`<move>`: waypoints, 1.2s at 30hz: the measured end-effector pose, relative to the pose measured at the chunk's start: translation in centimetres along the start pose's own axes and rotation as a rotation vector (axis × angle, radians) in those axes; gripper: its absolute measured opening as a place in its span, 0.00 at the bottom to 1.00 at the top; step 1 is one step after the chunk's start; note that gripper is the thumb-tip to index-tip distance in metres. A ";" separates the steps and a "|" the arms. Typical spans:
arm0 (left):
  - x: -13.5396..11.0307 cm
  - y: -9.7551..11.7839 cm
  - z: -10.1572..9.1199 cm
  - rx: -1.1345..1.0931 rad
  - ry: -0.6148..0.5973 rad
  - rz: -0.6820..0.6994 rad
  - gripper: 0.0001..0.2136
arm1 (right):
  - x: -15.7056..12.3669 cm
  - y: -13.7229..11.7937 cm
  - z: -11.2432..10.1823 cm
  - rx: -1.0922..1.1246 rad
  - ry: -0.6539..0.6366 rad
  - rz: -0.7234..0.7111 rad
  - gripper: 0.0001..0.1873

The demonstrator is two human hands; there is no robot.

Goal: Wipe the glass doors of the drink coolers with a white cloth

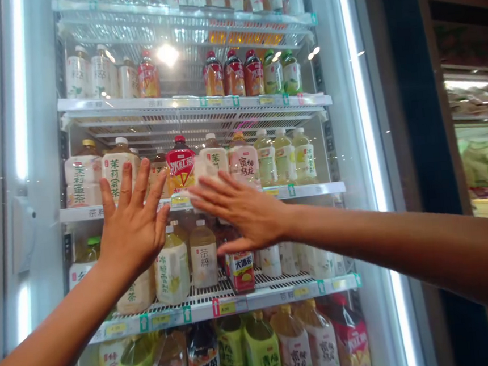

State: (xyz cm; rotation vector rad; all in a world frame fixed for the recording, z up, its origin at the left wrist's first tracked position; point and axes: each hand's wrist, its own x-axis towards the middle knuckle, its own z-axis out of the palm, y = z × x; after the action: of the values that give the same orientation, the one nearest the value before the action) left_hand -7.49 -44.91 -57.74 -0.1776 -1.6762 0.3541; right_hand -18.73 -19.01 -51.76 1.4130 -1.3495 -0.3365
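Note:
My left hand (134, 227) is flat against the glass door (186, 111) of a lit drinks cooler, fingers spread and nothing in it. To its right, my right hand (246, 211) reaches across with the fingers stretched out, slightly blurred. A white patch, which looks like a thin tissue (205, 168), shows at its fingertips against the glass; most of it is hidden by the hand. Behind the glass, a red-labelled tea bottle (181, 163) stands between the two hands. A white-labelled bottle (203, 255) is on the shelf below them.
Several rows of bottles fill the shelves, with price tags along the shelf edge (221, 309). A bright light strip (366, 109) runs down the right door frame. Left of the glass is a pale handle plate (25, 233). Another shelf of goods (487, 156) stands at far right.

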 end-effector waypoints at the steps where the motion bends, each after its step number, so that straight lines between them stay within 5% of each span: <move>1: -0.2 -0.2 0.0 -0.004 0.001 0.001 0.31 | 0.4 -0.3 0.0 0.011 -0.038 -0.078 0.55; 3: -0.4 -0.6 0.1 -0.017 0.011 -0.002 0.31 | 1.7 0.1 -0.2 0.001 -0.046 -0.039 0.52; 7: -0.7 -1.1 0.1 -0.029 0.007 -0.018 0.31 | 4.6 0.7 -0.6 -0.069 0.042 0.348 0.47; 9: -1.1 -1.3 -0.2 -0.017 0.008 -0.026 0.31 | 5.2 -1.2 -0.3 -0.071 0.000 0.239 0.50; 11: -1.7 -1.5 -0.5 0.000 0.012 -0.030 0.31 | 5.3 -3.0 0.1 -0.055 -0.092 -0.013 0.52; 13: -2.6 -1.8 -0.8 0.011 0.000 -0.046 0.32 | 5.3 -3.0 0.1 -0.042 -0.130 -0.102 0.51; 18: -5.8 -1.0 -1.0 -0.002 -0.033 -0.111 0.34 | 4.3 -0.1 -0.2 -0.038 0.084 0.424 0.49; 20: -7.6 0.4 -1.1 -0.023 -0.047 -0.108 0.34 | 2.1 -3.3 0.8 -0.019 0.048 0.343 0.53; 24: -11.6 4.4 -1.4 -0.089 -0.064 -0.077 0.34 | -3.8 -13.1 3.3 0.036 -0.140 -0.139 0.52; 25: -12.5 5.5 -1.4 -0.108 -0.073 -0.064 0.34 | -5.0 -14.4 3.7 0.050 -0.136 -0.132 0.52; 31: -17.1 11.8 -0.4 -0.200 -0.089 -0.116 0.35 | -9.2 -18.5 6.3 0.010 0.115 0.678 0.53; 36: -20.8 16.1 1.4 -0.247 -0.127 -0.194 0.37 | -11.8 -27.2 9.6 0.038 0.116 0.617 0.49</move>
State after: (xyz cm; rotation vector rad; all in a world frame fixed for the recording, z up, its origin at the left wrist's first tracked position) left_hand -7.43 -36.63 -82.70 -0.1759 -1.8434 0.0117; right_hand -15.74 -20.60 -82.73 0.9625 -1.6183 0.1763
